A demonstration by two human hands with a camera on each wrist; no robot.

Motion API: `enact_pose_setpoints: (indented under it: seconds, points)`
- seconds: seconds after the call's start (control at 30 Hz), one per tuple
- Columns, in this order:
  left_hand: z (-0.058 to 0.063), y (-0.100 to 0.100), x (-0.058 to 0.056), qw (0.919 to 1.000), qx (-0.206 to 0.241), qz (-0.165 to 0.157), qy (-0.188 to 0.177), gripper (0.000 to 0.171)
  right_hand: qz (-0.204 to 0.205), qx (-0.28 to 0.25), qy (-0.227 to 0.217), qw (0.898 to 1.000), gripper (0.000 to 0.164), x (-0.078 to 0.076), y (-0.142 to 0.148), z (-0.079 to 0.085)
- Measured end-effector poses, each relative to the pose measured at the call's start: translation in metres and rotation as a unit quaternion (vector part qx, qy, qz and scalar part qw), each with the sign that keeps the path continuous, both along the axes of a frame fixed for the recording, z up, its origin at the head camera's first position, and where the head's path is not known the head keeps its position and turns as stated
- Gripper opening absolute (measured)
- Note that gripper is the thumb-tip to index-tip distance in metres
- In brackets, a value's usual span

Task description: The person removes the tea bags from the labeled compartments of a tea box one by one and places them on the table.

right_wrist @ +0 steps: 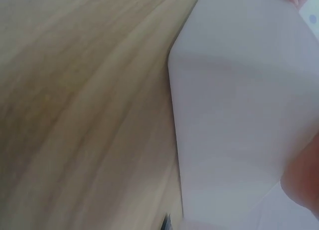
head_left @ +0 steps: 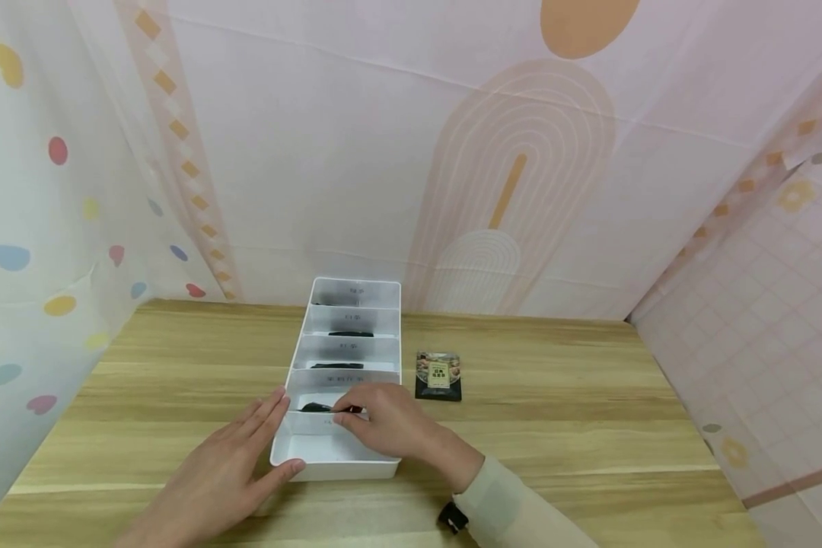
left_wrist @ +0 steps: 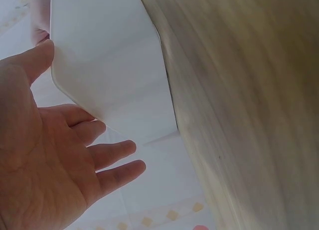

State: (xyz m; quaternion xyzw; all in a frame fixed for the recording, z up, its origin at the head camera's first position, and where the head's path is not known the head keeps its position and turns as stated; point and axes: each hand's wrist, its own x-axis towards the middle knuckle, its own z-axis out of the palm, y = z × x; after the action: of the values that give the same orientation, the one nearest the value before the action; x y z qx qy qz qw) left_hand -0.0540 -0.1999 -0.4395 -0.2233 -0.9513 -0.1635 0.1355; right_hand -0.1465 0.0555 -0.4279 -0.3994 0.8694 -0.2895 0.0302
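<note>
A long white divided box [head_left: 342,471] stands on the table, with small lettering on its inner walls. My right hand [head_left: 390,418] reaches over its right side and pinches a dark flat sachet [head_left: 315,408] in the second compartment from the front. Fingers cover part of that sachet. At the front left corner my left hand [head_left: 222,464] steadies the box, fingers stretched along the side and thumb at the front rim. The left wrist view shows those straight fingers [left_wrist: 117,152] beside the white wall. Only a blurred fingertip [right_wrist: 304,182] of the right hand appears in the right wrist view.
Right of the box lies a black sachet [head_left: 438,377] with a food picture and a pale label. Dark packet edges [head_left: 351,333] show in compartments farther back. The wooden table [head_left: 555,426] ends at a patterned cloth backdrop [head_left: 315,167], with cloth on both sides too.
</note>
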Motion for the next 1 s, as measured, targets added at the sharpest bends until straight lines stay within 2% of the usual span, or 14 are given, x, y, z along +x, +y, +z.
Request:
enact_pose_setpoints:
  seconds: [0.2,0.43,0.63,1.0]
  points:
    - [0.001,0.000,0.000,1.0000,-0.002,0.002,-0.006,0.082,0.012,-0.045,-0.026,0.999,0.014,-0.001,0.004,0.002]
    - [0.001,0.001,0.000,1.0000,-0.002,0.003,-0.006,0.083,0.021,-0.088,0.021,0.996,0.012,-0.003,0.013,0.009]
    - [0.002,0.001,0.000,0.9999,-0.003,0.006,-0.015,0.083,0.012,-0.116,0.042,0.992,0.014,-0.005,0.021,0.019]
    - [0.003,0.001,0.000,0.9995,-0.006,0.008,-0.031,0.086,0.003,-0.181,0.103,0.978,0.013,-0.009,0.033,0.032]
